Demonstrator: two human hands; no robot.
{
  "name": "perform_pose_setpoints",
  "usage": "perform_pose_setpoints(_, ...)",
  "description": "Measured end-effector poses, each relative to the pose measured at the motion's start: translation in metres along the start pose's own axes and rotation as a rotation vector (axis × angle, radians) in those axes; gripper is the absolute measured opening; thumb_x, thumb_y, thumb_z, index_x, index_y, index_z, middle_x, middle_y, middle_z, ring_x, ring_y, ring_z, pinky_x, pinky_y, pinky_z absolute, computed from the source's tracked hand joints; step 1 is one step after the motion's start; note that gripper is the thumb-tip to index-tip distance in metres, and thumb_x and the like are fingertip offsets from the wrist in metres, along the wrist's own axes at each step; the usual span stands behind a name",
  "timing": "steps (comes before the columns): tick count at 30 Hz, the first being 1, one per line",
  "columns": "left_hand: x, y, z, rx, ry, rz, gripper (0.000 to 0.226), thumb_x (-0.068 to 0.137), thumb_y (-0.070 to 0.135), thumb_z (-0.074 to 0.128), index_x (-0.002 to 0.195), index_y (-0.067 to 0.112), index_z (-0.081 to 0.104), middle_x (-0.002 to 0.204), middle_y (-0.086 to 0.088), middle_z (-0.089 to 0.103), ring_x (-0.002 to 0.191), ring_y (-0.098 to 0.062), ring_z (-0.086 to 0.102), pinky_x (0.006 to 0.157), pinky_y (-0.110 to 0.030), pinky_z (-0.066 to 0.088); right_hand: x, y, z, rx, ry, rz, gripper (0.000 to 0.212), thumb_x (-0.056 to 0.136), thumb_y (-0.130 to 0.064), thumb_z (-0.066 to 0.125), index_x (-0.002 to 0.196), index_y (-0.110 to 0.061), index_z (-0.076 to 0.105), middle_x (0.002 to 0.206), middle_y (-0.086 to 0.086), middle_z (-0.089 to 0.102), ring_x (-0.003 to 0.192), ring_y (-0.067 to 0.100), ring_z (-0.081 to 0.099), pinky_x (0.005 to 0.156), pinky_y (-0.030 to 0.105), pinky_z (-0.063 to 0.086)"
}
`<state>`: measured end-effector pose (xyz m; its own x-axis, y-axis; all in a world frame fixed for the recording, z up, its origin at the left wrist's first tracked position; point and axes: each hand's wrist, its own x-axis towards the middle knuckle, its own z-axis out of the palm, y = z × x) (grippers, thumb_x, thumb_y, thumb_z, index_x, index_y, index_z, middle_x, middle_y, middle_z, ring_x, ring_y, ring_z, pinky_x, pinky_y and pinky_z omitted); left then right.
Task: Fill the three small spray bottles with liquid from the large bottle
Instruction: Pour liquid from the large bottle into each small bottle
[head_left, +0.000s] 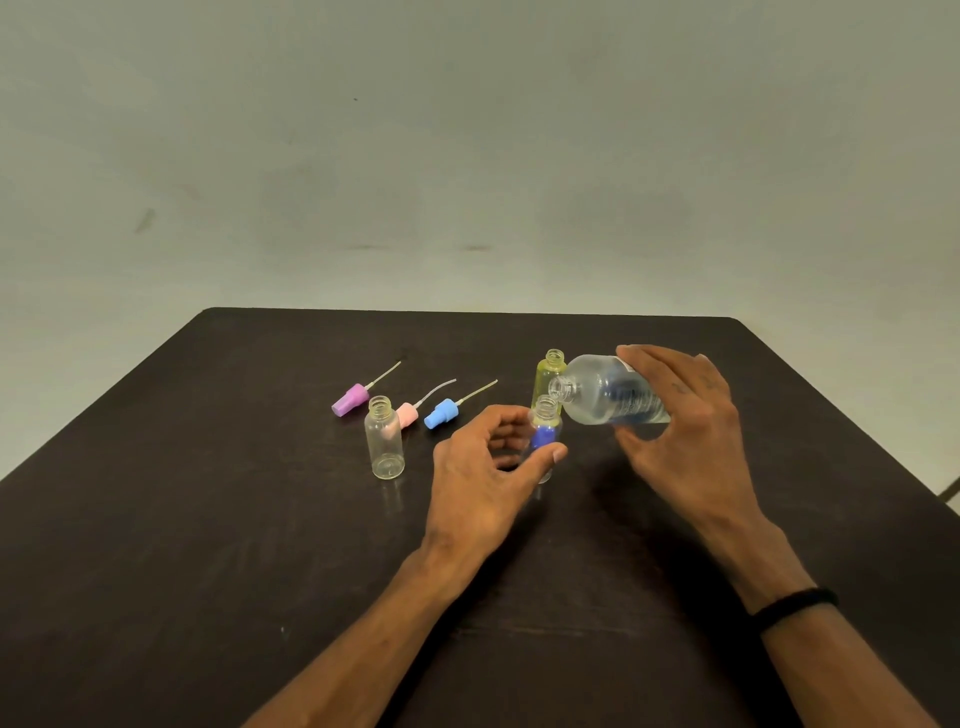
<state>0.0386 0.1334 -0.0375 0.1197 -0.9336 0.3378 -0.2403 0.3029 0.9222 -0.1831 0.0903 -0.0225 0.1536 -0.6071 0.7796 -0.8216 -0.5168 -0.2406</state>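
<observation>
My right hand (685, 415) grips the large clear bottle (605, 389), tipped on its side with its open mouth just above a small clear bottle (545, 415). That small bottle stands upright, and a blue thing shows through its glass. My left hand (488, 457) curls round its lower part, thumb in front. Right behind it stands a small yellowish bottle (549, 376), open at the top. A third small clear bottle (385, 439) stands open and apart to the left.
Three spray caps with thin tubes lie on the dark table (208, 519) behind the left bottle: purple (351, 400), pink (408, 414), blue (441, 413). A grey wall rises behind the table's far edge.
</observation>
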Motion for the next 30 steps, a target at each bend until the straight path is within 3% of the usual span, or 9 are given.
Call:
perform_pose_setpoints(10,0.0004,-0.0016,0.0005,0.002,0.002,0.005,0.042,0.079,0.034,0.092,0.116,0.024,0.074,0.1,0.01,0.077,0.094,-0.006,0.075,0.085,-0.03,0.065,0.0014,0.0,-0.0015,-0.017,-0.022,0.017,0.093,0.066,-0.002,0.097,0.149,-0.015,0.058,0.144,0.011,0.063,0.135,0.031,0.059,0.125,0.065,0.03)
perform_pose_setpoints(30,0.0014,-0.0036,0.0003,0.002,-0.003,0.013,0.045,0.079,0.035,0.091,0.118,0.023,0.074,0.101,0.008,0.077,0.095,-0.009,0.075,0.084,-0.031,0.065,0.0019,-0.0037,-0.0034,-0.02,0.003,-0.009,0.087,0.066,0.0,0.095,0.146,-0.011,0.061,0.144,0.012,0.064,0.135,0.032,0.059,0.122,0.068,0.032)
